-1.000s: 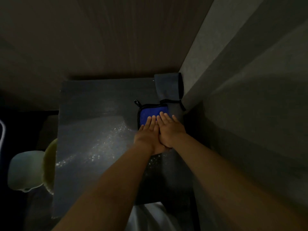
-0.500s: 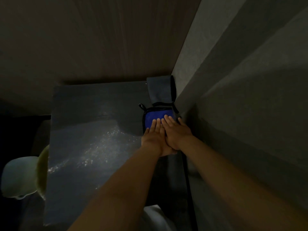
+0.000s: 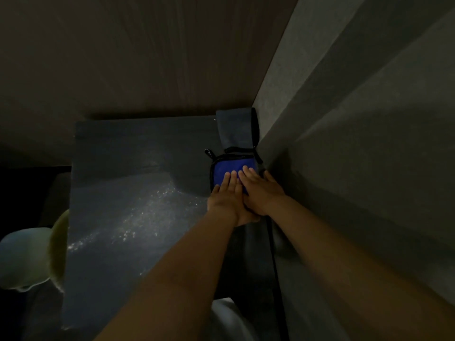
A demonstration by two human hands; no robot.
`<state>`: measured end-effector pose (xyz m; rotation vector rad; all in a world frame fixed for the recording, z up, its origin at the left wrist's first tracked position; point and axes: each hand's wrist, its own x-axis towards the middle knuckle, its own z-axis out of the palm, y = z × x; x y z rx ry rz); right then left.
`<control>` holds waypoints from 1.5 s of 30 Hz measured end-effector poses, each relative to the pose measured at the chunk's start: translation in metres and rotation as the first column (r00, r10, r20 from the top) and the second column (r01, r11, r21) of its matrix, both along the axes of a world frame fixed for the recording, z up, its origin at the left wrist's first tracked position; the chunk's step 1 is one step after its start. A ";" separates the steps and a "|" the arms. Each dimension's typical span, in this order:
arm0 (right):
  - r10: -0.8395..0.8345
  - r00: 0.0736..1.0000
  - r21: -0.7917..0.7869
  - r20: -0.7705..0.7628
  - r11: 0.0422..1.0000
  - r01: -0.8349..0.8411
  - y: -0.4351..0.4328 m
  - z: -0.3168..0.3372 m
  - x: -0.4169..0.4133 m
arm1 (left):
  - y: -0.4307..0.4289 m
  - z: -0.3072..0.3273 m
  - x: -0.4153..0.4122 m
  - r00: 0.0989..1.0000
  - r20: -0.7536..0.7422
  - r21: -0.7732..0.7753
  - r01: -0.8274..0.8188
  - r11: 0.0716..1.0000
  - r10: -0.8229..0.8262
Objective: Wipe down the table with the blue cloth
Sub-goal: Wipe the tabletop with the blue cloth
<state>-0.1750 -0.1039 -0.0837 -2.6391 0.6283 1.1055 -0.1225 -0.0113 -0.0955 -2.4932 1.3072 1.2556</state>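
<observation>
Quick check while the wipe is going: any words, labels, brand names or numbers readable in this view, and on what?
No readable text anywhere in this view.
Bright blue cloth with black edging: plain, no label visible; the left hand and right hand cover part of it.
Dark grey table: only glints, no markings.
Pale rounded object at the left edge: too dim and blurred to tell.

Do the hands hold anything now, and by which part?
Nothing is gripped. The left hand and right hand press flat, fingers straight, on the near part of the blue cloth on the table.
</observation>
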 end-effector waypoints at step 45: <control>-0.041 0.999 0.179 -0.034 0.983 0.046 0.125 0.009 0.075 | 0.130 0.000 0.061 0.980 0.196 0.110 0.010 0.994 -0.031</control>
